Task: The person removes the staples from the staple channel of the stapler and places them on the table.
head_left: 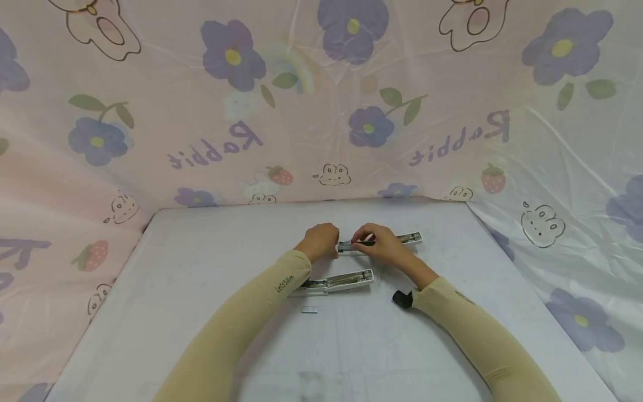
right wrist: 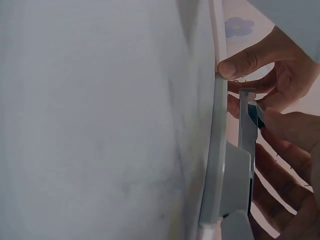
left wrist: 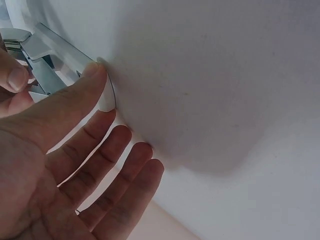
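While a small strip of staples (head_left: 310,309) and a second opened stapler (head_left: 337,281) lie nearest on the white bench (head_left: 201,312), both hands work the far stapler (head_left: 409,239), whose long axis runs left to right. The left hand (head_left: 320,240) steadies its left end, forefinger straight against the end, other fingers relaxed. The right hand (head_left: 380,243) pinches its middle from above. Fingers hide the magazine. A black object (head_left: 402,298) sits by the right sleeve.
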Demonstrator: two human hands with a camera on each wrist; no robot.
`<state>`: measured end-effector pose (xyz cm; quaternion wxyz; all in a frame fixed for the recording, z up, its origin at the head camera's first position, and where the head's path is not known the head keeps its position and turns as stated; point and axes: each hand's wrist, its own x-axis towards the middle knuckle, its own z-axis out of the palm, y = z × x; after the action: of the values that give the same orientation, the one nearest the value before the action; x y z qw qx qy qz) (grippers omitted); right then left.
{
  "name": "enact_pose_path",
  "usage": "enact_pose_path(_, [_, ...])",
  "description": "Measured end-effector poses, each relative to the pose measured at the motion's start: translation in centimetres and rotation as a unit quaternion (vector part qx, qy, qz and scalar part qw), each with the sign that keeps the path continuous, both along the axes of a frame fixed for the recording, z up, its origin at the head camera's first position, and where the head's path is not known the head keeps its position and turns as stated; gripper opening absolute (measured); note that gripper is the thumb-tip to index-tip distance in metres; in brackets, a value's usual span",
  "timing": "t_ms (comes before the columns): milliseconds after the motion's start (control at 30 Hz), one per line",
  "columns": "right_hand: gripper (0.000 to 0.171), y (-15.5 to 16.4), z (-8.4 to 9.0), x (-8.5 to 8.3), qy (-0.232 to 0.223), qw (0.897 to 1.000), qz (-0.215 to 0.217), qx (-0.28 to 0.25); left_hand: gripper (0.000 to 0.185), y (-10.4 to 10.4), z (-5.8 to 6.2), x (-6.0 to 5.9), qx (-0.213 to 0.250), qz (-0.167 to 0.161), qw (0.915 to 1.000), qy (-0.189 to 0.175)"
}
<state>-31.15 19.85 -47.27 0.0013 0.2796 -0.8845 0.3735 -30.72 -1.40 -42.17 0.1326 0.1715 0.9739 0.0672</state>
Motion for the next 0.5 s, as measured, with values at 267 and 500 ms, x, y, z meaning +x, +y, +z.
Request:
enact_pose_path(267, [0.008, -0.6, 0.33, -0.37, -0.003, 1.0, -0.007, 0.011, 0.03, 0.01, -0.18, -0.18, -0.004, -0.001, 1.0, 0.0])
enact_pose_path(500, [0.009, -0.73, 0.75, -0.26, 0.01, 1.0, -0.002, 0.01, 0.032, 0.04, -0.1, -0.24, -0.008, 0.003, 0.9999, -0.005])
